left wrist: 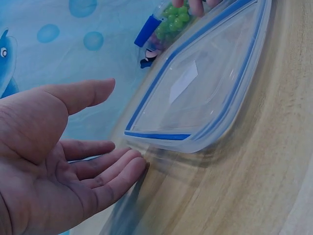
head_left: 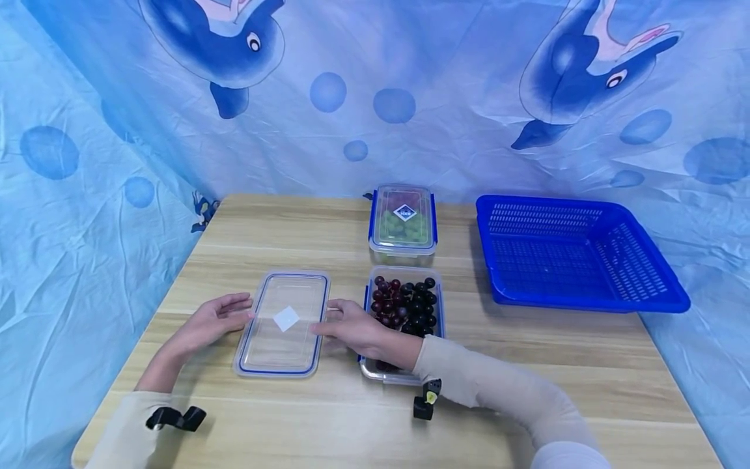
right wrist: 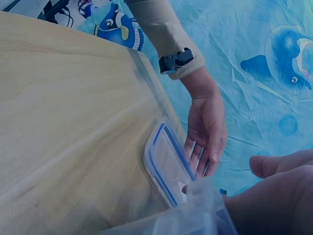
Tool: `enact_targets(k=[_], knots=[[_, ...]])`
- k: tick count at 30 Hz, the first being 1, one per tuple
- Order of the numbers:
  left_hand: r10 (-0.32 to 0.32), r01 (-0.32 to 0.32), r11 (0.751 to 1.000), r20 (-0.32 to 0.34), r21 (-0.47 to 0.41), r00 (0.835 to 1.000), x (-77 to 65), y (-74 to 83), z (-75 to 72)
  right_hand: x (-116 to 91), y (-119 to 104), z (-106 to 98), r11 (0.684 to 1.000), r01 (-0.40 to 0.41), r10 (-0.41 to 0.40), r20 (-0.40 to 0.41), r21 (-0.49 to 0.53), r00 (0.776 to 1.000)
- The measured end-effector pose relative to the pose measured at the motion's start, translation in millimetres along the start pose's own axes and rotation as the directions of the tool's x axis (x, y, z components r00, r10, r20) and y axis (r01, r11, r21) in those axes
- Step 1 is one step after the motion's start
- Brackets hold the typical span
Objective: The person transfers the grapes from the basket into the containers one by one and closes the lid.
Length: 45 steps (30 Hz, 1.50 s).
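A clear lid (head_left: 281, 352) with a blue seal and a white diamond label lies on the table. At its left edge is my left hand (head_left: 213, 322), thumb raised and fingers loosely extended; the left wrist view shows nothing in the palm. Opposite it, my right hand (head_left: 357, 326) is at the lid's right edge, its thumb overlapping the rim from above. In the right wrist view this thumb (right wrist: 264, 166) stands apart from the lid. Under my right forearm is a clear box (head_left: 442, 299) without its lid, holding dark red and black grapes (head_left: 416, 306), partly hidden by the arm.
Behind the grape box stands a second clear box (head_left: 404, 244) with blue clips, its lid on, green grapes (head_left: 404, 228) showing through. A blue perforated basket (head_left: 586, 303) sits at the back right. Dolphin-printed curtains (head_left: 375, 52) border the table.
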<state>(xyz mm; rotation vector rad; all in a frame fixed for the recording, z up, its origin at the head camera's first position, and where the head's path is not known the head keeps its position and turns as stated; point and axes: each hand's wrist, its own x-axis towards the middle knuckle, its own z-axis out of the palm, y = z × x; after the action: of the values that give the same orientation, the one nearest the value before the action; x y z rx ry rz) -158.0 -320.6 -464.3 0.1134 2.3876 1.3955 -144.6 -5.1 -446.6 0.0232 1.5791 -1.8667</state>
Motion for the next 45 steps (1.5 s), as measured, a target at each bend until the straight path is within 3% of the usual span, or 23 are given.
enact_targets(k=[6,10,14,22,30,35,38,42,45], knots=[[-0.04,0.04,0.999,0.01,-0.007,0.999,1.2,-3.0,2.5,5,2,4,0.999,-0.034,0.034,-0.004,0.012,0.999],[-0.049,0.05,0.997,0.02,-0.056,0.999,1.7,-6.1,3.2,10,4,5,0.999,-0.053,0.053,-0.003,-0.002,0.999],[-0.04,0.042,0.994,0.024,-0.097,0.999,1.9,-9.0,3.3,13,4,6,0.998,-0.061,0.062,-0.019,0.023,0.998],[0.006,-0.006,0.996,0.009,-0.093,1.0,0.7,-8.4,0.1,14,-1,5,0.996,-0.072,0.074,-0.039,0.047,0.997],[0.042,-0.046,0.987,-0.027,-0.153,0.999,-3.4,4.1,-8.2,8,-14,-1,1.0,0.013,-0.014,-0.071,-0.024,0.997],[0.05,-0.061,0.979,-0.061,-0.195,0.997,-4.4,20.0,-5.8,1,-24,-10,0.997,0.059,-0.064,-0.087,-0.055,0.994],[0.064,-0.082,0.962,-0.077,-0.261,0.995,-4.3,31.5,-0.5,-5,-32,-17,0.993,0.084,-0.094,-0.11,-0.087,0.99],[0.124,-0.145,0.907,-0.079,-0.396,0.989,-2.7,46.1,10.2,-14,-42,-29,0.985,0.129,-0.143,-0.127,-0.112,0.982],[0.161,-0.182,0.883,-0.086,-0.433,0.983,1.0,57.4,19.7,-22,-49,-41,0.981,0.162,-0.176,-0.136,-0.109,0.975]])
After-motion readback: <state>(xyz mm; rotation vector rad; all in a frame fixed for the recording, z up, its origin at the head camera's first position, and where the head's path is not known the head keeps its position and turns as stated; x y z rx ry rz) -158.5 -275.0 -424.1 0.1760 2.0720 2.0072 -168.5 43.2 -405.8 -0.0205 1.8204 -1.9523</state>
